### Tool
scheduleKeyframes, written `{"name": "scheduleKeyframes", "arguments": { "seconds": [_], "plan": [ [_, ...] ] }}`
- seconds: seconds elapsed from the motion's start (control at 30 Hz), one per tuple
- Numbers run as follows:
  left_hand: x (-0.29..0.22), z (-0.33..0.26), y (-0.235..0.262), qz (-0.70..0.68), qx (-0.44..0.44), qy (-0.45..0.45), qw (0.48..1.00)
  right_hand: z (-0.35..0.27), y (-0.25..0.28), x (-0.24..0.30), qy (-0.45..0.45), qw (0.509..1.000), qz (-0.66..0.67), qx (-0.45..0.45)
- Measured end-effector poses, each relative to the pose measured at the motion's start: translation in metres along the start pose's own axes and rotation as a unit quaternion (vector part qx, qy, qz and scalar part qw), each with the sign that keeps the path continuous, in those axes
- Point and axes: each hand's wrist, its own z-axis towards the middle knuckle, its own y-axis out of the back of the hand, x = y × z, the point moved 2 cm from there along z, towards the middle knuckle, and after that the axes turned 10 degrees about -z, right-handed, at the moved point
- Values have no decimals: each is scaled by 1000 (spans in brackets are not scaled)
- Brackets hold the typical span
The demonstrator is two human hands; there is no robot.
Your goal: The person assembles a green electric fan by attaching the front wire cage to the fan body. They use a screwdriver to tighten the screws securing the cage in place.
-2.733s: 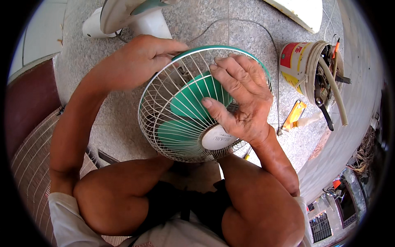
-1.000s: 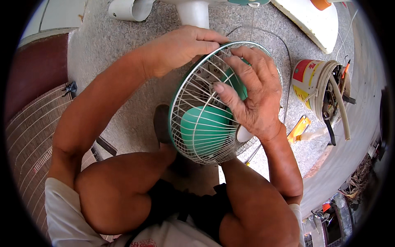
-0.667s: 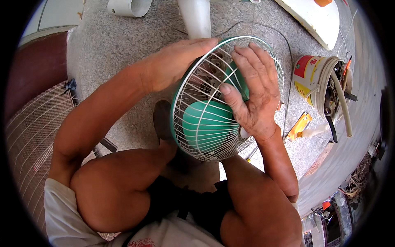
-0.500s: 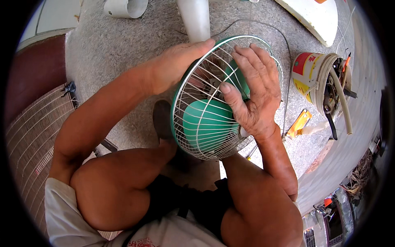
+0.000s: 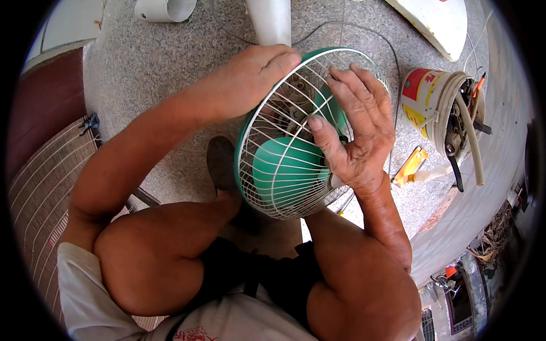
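Note:
Between my knees is an electric fan head [image 5: 287, 165], tilted, with a white wire guard, green blades and a green rim. My left hand [image 5: 250, 77] grips its far left edge. The thumb lies along the rim, and the other fingers go behind the guard, mostly hidden. Across the front of the guard rests my right hand [image 5: 364, 128], fingers stretched out and thumb spread apart, touching the wires. Its palm hides part of the blades and the hub. Just beyond the rim stands a white tapered column [image 5: 270, 20], cut off by the upper edge.
A bucket [image 5: 426, 99] of tools and a pale hose stands at right. Near it lies a yellow tool [image 5: 410, 165]. A grey cable [image 5: 364, 29] runs across the speckled floor. A white ring-shaped piece [image 5: 165, 8] lies far left, a white panel [image 5: 435, 25] far right.
My left hand has turned slightly over the rim, its back showing more. My right hand has shifted a little to the right across the guard. The fan head has barely moved.

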Motion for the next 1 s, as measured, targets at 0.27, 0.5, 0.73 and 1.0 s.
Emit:
{"name": "scheduleKeyframes", "arguments": {
  "seconds": [0.27,0.5,0.73,1.0],
  "plan": [
    [-19,1,3,128,-2,-30,991,-3,-4,-2,-4,1000,13,-25],
    [-28,4,3,-14,37,146,989,-3,-2,-5,-6,999,3,-37],
    [-12,-12,-5,-229,34,157,960,-5,2,-4,-11,999,22,-45],
    [-17,-5,-7,-170,55,132,975,-6,4,-8,-19,999,22,-39]
  ]
}}
